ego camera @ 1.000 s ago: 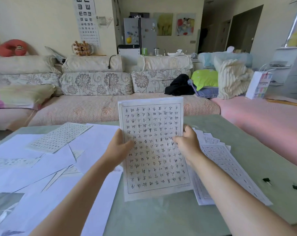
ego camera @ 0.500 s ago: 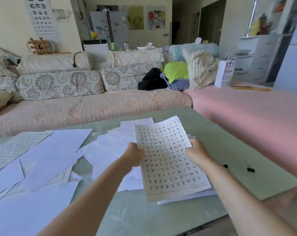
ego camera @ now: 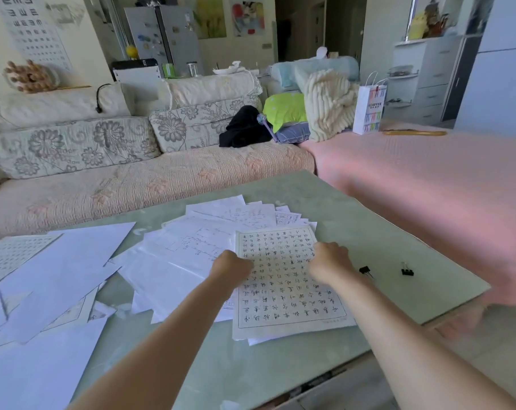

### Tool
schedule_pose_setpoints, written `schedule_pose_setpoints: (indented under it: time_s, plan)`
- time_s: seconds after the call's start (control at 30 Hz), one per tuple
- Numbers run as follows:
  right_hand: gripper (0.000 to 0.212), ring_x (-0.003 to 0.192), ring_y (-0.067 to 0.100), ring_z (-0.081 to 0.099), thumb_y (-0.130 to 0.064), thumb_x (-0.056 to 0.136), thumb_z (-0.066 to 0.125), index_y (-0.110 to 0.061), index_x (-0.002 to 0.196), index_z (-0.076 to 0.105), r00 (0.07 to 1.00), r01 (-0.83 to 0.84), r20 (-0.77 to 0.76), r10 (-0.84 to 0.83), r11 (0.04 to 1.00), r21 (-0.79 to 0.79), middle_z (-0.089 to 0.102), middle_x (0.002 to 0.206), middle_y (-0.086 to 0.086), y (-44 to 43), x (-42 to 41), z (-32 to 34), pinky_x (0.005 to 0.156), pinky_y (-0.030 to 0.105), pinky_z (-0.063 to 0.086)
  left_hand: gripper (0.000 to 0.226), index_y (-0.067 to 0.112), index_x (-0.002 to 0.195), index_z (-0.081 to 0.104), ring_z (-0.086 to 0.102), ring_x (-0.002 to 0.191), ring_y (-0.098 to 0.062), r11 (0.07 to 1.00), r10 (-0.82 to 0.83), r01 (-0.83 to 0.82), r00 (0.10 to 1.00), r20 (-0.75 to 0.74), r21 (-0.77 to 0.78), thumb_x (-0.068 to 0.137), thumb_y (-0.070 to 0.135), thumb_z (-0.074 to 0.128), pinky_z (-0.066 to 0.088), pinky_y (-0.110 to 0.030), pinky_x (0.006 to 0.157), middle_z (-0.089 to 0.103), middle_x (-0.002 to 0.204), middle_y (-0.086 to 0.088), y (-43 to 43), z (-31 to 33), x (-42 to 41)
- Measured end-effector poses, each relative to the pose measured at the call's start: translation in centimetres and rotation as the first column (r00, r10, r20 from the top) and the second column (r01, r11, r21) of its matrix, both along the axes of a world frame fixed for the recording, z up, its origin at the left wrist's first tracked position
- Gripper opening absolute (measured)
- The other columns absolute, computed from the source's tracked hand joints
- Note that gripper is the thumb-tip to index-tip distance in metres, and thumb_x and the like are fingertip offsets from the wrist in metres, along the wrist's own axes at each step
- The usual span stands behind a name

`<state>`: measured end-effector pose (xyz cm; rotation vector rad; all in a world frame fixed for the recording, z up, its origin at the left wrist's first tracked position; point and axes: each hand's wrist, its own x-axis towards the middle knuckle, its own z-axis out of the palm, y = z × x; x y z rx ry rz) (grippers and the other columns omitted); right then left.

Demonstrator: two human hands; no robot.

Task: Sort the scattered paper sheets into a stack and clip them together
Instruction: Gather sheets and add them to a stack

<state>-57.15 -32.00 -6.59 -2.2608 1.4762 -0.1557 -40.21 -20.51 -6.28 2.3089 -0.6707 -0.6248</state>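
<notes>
A sheet printed with a grid of handwritten characters [ego camera: 286, 294] lies on top of a fanned pile of white sheets [ego camera: 197, 250] at the middle of the green table [ego camera: 398, 241]. My left hand [ego camera: 231, 266] holds the sheet's left edge, and my right hand [ego camera: 329, 261] holds its right edge; both have curled fingers. More loose sheets [ego camera: 58, 270] are scattered over the left part of the table. Two black binder clips [ego camera: 366, 270] [ego camera: 407, 272] lie on the table just right of my right hand.
A floral sofa [ego camera: 103, 190] runs along the far side of the table. A pink-covered seat [ego camera: 428, 179] borders its right side. The table's near right edge [ego camera: 428, 321] is close to the clips. A white paper bag [ego camera: 369, 110] stands behind.
The character sheet, held upright in front of me a second ago, has come down to the right onto the pile. My view has turned right, bringing the clips closer.
</notes>
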Motion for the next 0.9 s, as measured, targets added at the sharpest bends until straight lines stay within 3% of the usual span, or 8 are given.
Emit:
schedule_pose_setpoints:
  time_s: [0.07, 0.1, 0.17, 0.3, 0.5, 0.7, 0.8, 0.9]
  plan:
    - [0.029, 0.118, 0.031, 0.041, -0.008, 0.087, 0.045, -0.011, 0.115, 0.053, 0.999, -0.01, -0.044, 0.008, 0.999, -0.046, 0.048, 0.117, 0.01, 0.6, -0.1, 0.1, 0.084, 0.038, 0.041, 0.006, 0.014, 0.086, 0.051, 0.049, 0.082, -0.021, 0.997, 0.01, -0.015, 0.998, -0.069, -0.077, 0.088, 0.015, 0.056, 0.04, -0.028, 0.07, 0.047, 0.083, -0.001, 0.6, 0.1, 0.4]
    - [0.03, 0.118, 0.031, 0.042, -0.01, 0.088, 0.047, -0.012, 0.117, 0.053, 0.998, -0.016, -0.068, 0.01, 0.996, -0.089, 0.049, 0.12, 0.01, 0.8, -0.1, 0.1, 0.087, 0.039, 0.041, 0.009, 0.014, 0.094, 0.053, 0.054, 0.091, -0.023, 0.994, 0.011, -0.021, 0.995, -0.095, -0.105, 0.088, 0.017, 0.059, 0.042, -0.029, 0.078, 0.052, 0.093, -0.003, 1.0, 0.1, 0.7]
    - [0.034, 0.118, 0.03, 0.043, -0.014, 0.089, 0.051, -0.013, 0.122, 0.053, 0.996, -0.051, -0.087, 0.035, 0.981, -0.186, 0.05, 0.126, 0.01, 1.3, 0.3, 0.2, 0.092, 0.04, 0.041, 0.044, 0.013, 0.129, 0.05, 0.059, 0.105, -0.025, 0.989, 0.017, -0.033, 0.994, -0.106, -0.145, 0.088, 0.022, 0.062, 0.047, -0.031, 0.087, 0.057, 0.12, -0.007, 1.8, 0.2, 1.2]
    - [0.046, 0.131, 0.028, 0.041, -0.022, 0.095, 0.051, -0.02, 0.141, 0.049, 0.964, -0.228, 0.077, 0.255, 0.938, -0.26, 0.047, 0.143, 0.006, 3.2, 3.7, 1.2, 0.105, 0.042, 0.039, 0.045, 0.019, 0.135, 0.048, 0.06, 0.097, -0.019, 0.984, -0.027, 0.045, 0.994, 0.104, -0.17, 0.091, 0.021, 0.056, 0.046, -0.025, 0.069, 0.057, 0.127, -0.002, 4.1, 0.6, 3.4]
    - [0.053, 0.139, 0.021, 0.035, -0.026, 0.093, 0.054, -0.025, 0.145, 0.043, 0.797, -0.58, 0.101, 0.596, 0.801, -0.148, 0.04, 0.148, -0.001, 8.1, 12.8, 1.2, 0.11, 0.04, 0.037, 0.043, 0.026, 0.133, 0.051, 0.042, 0.124, -0.024, 0.996, -0.059, 0.028, 0.914, 0.402, 0.083, 0.091, 0.028, 0.054, 0.042, -0.038, 0.1, 0.052, 0.131, -0.001, 9.3, -0.6, 10.2]
    - [0.086, 0.143, 0.031, 0.025, -0.064, 0.087, 0.053, -0.016, 0.153, 0.026, 0.772, -0.63, -0.2, 0.603, 0.768, -0.118, 0.026, 0.157, 0.012, 9.5, 19.8, -0.7, 0.114, 0.045, 0.031, 0.073, 0.012, 0.142, 0.035, 0.03, 0.135, -0.03, 0.916, -0.013, -0.175, 0.886, 0.463, 0.361, 0.088, 0.061, 0.045, 0.031, -0.04, 0.106, 0.037, 0.146, -0.009, 14.3, -2.4, 16.1]
    - [0.069, 0.136, 0.031, 0.038, -0.062, 0.09, 0.047, -0.022, 0.146, 0.039, 0.788, -0.604, -0.267, 0.555, 0.78, -0.161, 0.043, 0.146, 0.011, 9.3, 21.4, -1.1, 0.106, 0.041, 0.037, 0.089, 0.013, 0.147, 0.028, 0.03, 0.136, -0.029, 0.917, -0.008, -0.188, 0.874, 0.485, 0.353, 0.082, 0.072, 0.045, 0.028, -0.04, 0.106, 0.035, 0.147, -0.007, 14.9, -2.7, 17.7]
    - [0.028, 0.103, 0.031, 0.054, -0.037, 0.091, 0.051, -0.016, 0.11, 0.052, 0.781, -0.623, -0.273, 0.562, 0.733, -0.273, 0.061, 0.108, 0.005, 9.9, 22.1, -0.7, 0.077, 0.035, 0.039, 0.095, 0.016, 0.146, 0.029, 0.03, 0.136, -0.026, 0.929, -0.04, -0.137, 0.886, 0.462, 0.344, 0.076, 0.078, 0.046, 0.027, -0.039, 0.104, 0.036, 0.147, -0.003, 14.3, -2.9, 19.4]
